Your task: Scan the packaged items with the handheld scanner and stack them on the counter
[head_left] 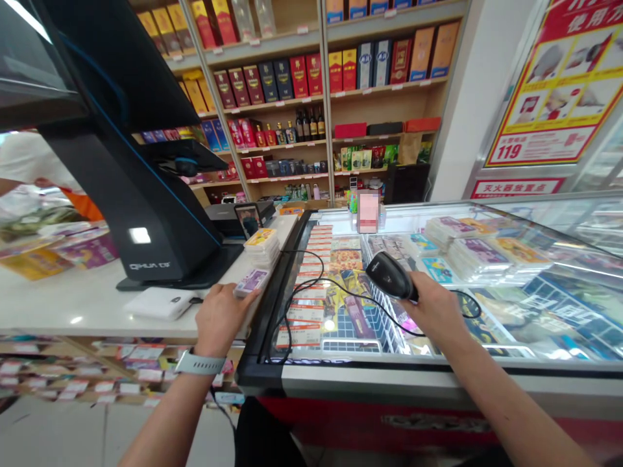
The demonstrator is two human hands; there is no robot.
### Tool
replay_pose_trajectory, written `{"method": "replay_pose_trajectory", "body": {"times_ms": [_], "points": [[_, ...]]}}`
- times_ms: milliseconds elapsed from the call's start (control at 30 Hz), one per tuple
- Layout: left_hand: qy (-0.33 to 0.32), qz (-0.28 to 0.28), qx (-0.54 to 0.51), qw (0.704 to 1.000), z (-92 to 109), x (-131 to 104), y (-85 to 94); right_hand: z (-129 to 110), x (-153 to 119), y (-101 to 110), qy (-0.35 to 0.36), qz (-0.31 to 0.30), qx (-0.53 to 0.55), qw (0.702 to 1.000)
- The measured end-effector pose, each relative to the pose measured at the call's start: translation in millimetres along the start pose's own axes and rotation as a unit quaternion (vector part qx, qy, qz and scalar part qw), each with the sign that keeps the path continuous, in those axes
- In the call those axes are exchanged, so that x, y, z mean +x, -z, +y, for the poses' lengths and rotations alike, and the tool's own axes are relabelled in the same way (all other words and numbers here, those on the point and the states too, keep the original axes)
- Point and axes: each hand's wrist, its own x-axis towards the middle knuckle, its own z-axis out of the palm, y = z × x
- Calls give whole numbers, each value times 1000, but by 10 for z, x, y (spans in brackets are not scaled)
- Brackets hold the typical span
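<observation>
I see the left hand [218, 319] gripping the purple pack [252, 281], well left of the scanner [388, 275] clasped leftward-pointing in the right hand [432, 303]

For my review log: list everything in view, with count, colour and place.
Scanner: 1, black, in right hand
Cable: looped, black, over freezer
Purple pack: 1, purple-white, at left hand
Pack stack: 1, yellow-topped, counter edge
Freezer stacks: several, purple, orange, blue, freezer's right side
Freezer: 1, black, silver, red, centre to right
Counter: 1, white, left
Terminal: 1, black, on counter
Small device: 1, white, before terminal
Shelving: wood-coloured, background; boxes and bottles too many to count
Wall signs: at least 2, red, yellow, white, right
Watch: 1, pale grey-green strap, left wrist
Left hand: 1, bare, touching purple pack
Right hand: 1, bare, holding scanner
</observation>
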Motion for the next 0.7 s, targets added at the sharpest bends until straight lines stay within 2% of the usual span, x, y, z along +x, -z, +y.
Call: {"method": "replay_pose_trajectory", "body": {"times_ms": [267,500,633,700], "points": [[-60,12,47,997,-18,82,-93,-8,0,16,-12,-5,4,1000],[-72,-34,82,993,52,160,-35,14,4,-4,2,21,15,1000],[-84,-47,91,991,62,196,-18,-7,0,12,-10,10,22,1000],[-96,-37,105,989,68,191,-13,-26,3,24,-19,6,30,999]]}}
